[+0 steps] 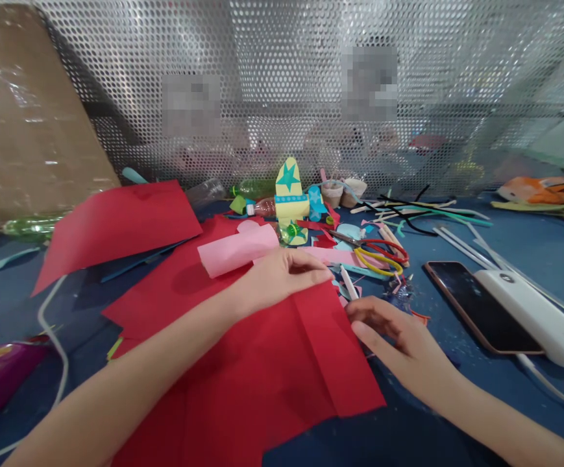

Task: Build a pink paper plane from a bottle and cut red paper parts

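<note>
A large sheet of red paper (272, 370) lies before me, with a strip along its right side folded or overlapping. My left hand (282, 279) reaches across the sheet and grips its top edge near the upper right corner, thumb and fingers together. At the right edge of the same sheet is my right hand (398, 340), its fingers curled and its thumb and index tips at the paper's edge. Just beyond the left hand rests a rolled pink paper (237, 250). A white stick-like piece (348, 283) lies by my right fingertips.
Scissors with red and yellow handles (379, 254) lie among paper scraps. A yellow paper shape with blue stars (291, 201) stands behind. A phone (481, 308) and white power bank (537, 318) lie right. Another red sheet (121, 227) is left, near a cardboard panel (33, 117).
</note>
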The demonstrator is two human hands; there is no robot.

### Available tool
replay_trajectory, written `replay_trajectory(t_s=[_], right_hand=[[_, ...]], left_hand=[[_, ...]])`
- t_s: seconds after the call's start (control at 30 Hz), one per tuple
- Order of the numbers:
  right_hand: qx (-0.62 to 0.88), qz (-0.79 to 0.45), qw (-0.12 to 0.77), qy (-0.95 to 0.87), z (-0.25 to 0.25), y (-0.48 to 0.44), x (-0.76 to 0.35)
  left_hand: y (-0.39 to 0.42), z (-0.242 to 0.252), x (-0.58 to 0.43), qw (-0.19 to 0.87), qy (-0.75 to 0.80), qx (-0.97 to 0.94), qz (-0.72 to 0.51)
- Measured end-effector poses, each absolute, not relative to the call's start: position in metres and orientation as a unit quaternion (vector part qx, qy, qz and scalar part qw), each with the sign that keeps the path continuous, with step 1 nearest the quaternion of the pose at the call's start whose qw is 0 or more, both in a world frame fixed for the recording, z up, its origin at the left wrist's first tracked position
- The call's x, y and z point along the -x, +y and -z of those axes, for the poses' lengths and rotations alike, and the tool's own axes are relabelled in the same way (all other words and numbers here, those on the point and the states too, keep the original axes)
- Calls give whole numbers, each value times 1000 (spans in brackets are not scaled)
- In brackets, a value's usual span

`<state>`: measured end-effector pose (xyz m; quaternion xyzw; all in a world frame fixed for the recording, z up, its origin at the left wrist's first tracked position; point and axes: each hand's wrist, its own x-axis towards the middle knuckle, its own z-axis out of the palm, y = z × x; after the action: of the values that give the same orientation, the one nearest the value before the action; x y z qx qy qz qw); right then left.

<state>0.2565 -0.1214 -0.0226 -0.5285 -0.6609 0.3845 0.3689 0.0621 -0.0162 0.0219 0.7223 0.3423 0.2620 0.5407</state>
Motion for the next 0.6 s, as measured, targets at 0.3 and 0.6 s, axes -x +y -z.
replay_trajectory(t_s=[0.3,0.6], right_hand=[[536,-365,391,-654,19,-122,-252],[551,-363,360,-659,24,-118,-254]], left_hand=[[-45,-16,-75,526,289,-764,-236],[5,-28,-45,438,379,-728,-368]])
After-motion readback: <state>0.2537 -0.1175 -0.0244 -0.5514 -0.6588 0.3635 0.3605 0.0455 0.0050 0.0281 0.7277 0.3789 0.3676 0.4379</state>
